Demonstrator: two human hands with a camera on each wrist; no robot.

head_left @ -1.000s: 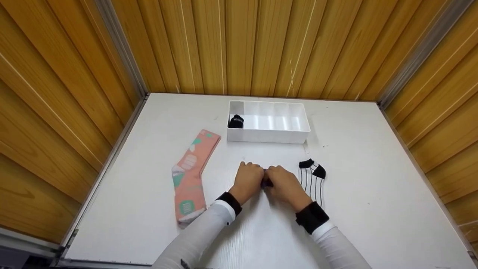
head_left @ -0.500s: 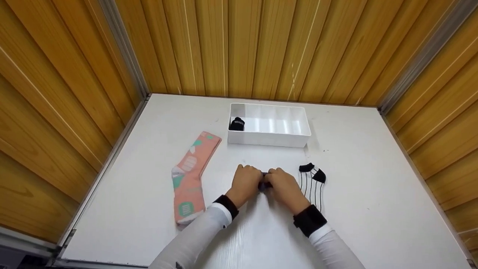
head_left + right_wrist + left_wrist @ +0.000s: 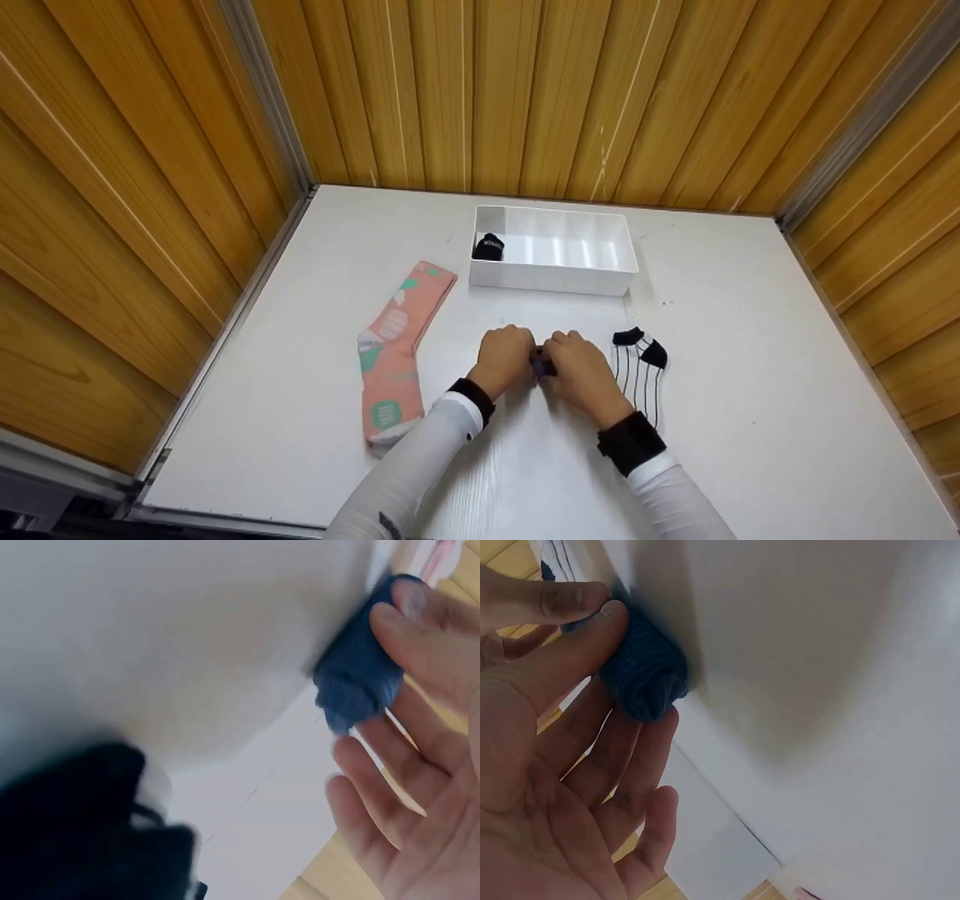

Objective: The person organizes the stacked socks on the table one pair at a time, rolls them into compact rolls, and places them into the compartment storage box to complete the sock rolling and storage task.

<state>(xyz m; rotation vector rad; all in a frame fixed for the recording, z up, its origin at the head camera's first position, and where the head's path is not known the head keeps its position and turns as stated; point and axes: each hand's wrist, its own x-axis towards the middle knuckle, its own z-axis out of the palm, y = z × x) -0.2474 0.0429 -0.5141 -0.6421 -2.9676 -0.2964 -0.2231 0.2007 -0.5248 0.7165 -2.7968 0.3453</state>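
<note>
Low over the white table, both hands meet at a tightly rolled dark blue sock (image 3: 541, 367). The left hand (image 3: 507, 358) pinches one end of the roll; in the left wrist view its thumb lies on top of the blue sock roll (image 3: 649, 667) and the fingers curl beneath. The right hand (image 3: 581, 371) holds the other end between thumb and fingers, and the coiled sock (image 3: 360, 660) shows in the right wrist view. Left of the hands lies a long pink sock (image 3: 397, 352) with green and white patches. A striped black-and-white sock (image 3: 637, 375) lies just right of the right hand.
Behind the hands stands a white divided box (image 3: 555, 277). A black rolled sock (image 3: 489, 249) sits in its leftmost compartment. Wood-patterned panels (image 3: 540, 97) close off the back and both sides of the table (image 3: 757, 360).
The hands stay at the roll, with a slightly wider gap between them now. The whole head view has shifted a little. Pink sock, striped sock and box keep their places on the table.
</note>
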